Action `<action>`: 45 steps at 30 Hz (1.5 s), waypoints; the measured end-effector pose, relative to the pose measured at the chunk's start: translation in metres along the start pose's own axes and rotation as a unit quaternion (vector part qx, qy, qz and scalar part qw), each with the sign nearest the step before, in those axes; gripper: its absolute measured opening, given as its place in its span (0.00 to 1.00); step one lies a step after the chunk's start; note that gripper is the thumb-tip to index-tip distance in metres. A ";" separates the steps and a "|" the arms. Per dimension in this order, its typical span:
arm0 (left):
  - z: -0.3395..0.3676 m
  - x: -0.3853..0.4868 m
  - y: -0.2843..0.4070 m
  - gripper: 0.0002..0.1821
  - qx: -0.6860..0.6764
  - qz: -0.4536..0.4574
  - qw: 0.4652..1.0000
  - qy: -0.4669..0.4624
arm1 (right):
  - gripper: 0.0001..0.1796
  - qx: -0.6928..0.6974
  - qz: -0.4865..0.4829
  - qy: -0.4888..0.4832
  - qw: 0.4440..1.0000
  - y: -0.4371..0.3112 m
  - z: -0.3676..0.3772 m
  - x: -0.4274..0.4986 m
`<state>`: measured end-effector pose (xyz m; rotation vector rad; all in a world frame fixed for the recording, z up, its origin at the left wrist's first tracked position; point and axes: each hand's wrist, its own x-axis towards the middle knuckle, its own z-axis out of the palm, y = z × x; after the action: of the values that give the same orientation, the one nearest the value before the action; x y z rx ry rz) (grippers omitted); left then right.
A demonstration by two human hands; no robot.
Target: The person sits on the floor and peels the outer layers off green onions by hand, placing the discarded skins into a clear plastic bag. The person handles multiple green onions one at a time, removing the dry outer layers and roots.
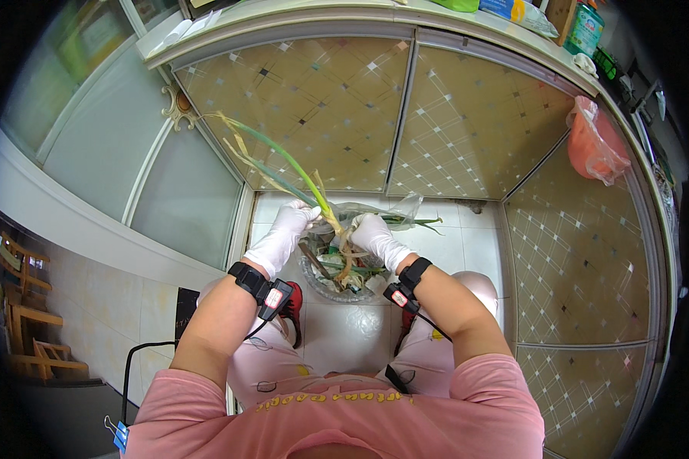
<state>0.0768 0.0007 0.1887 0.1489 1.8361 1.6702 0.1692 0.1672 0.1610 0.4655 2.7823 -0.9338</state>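
Observation:
My left hand [290, 229], in a white glove, grips a green onion [304, 175] near the base of its leaves. The long leaves reach up and left, some of them dry and yellowed. My right hand [372, 232], gloved too, is closed at the pale lower stalk, with its fingers on the papery outer skin. Just below both hands stands a round bin lined with a clear plastic bag [344, 295], holding scraps, peelings and dry leaves. More green onion leaves [416, 220] lie behind my right hand, beside the clear plastic.
Patterned cabinet doors [321, 115] stand in front and at the right. A red plastic bag [597, 143] hangs at the right corner. Frosted panels [184, 183] are on the left. The tiled floor [350, 333] shows between my red shoes. Wooden chairs [28, 315] stand far left.

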 end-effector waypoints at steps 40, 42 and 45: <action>0.008 0.008 -0.008 0.09 0.084 -0.046 0.992 -0.081 | 0.17 0.357 -0.126 -0.029 0.925 -0.007 -0.010 0.000; 0.008 0.007 -0.007 0.10 0.124 -0.031 0.989 -0.081 | 0.21 0.385 -0.124 -0.030 0.914 -0.009 -0.010 -0.001; 0.005 0.012 -0.013 0.10 0.284 0.048 0.954 -0.083 | 0.31 0.378 -0.132 -0.036 0.916 -0.013 -0.010 -0.004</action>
<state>0.0744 0.0087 0.1720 0.6085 2.1526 1.1019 0.1675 0.1626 0.1766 0.1277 2.3504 -2.0468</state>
